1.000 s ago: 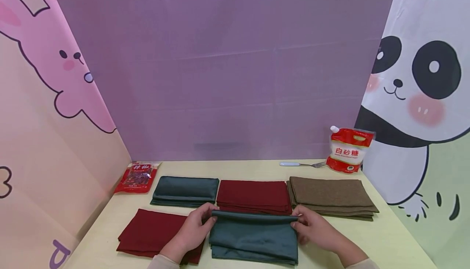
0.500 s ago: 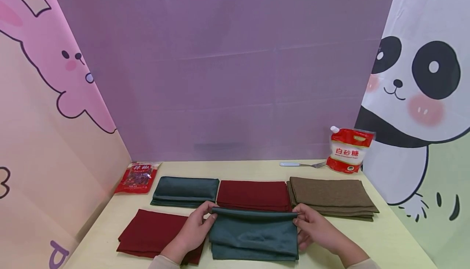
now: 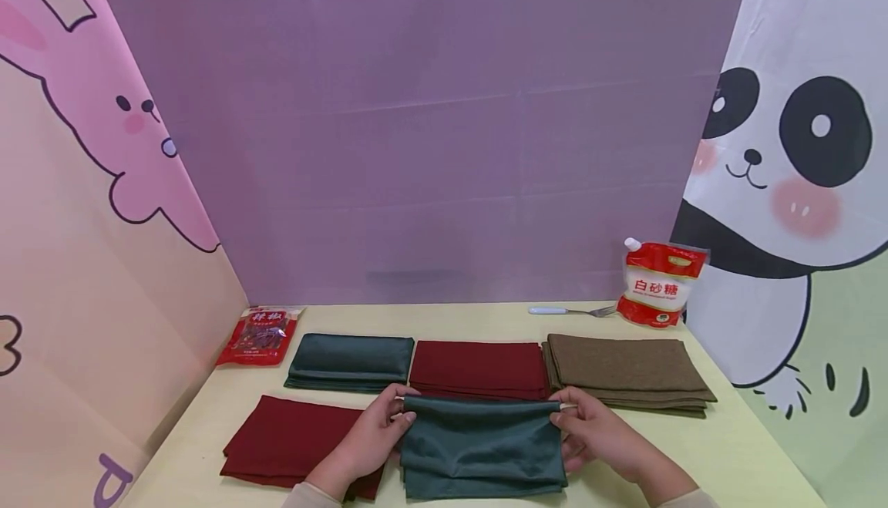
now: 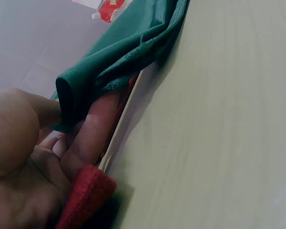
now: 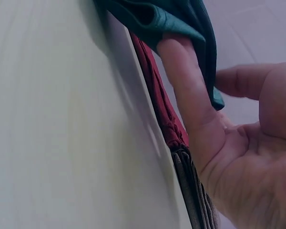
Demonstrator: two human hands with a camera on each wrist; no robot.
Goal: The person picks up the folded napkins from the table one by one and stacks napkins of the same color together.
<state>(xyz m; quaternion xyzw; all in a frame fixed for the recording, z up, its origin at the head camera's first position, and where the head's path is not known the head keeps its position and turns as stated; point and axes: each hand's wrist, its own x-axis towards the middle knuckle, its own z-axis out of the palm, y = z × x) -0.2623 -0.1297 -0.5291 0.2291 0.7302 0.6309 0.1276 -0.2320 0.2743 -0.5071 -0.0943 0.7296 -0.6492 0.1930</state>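
A folded dark green cloth hangs between my two hands at the front of the table. My left hand pinches its upper left corner between thumb and fingers; in the left wrist view the green cloth drapes over those fingers. My right hand pinches the upper right corner, and in the right wrist view a finger lies under the fold. Left of the held cloth, a folded red cloth lies partly behind my left hand and wrist.
Behind my hands lie a folded green cloth, a folded red cloth and a stack of brown cloth. A red chili packet lies at the back left. Fork and sugar pouch are at the back right.
The held green cloth has shifted slightly to the right, and its lower folds hang differently. Both hands keep their grip at its corners. The other cloths have not moved.
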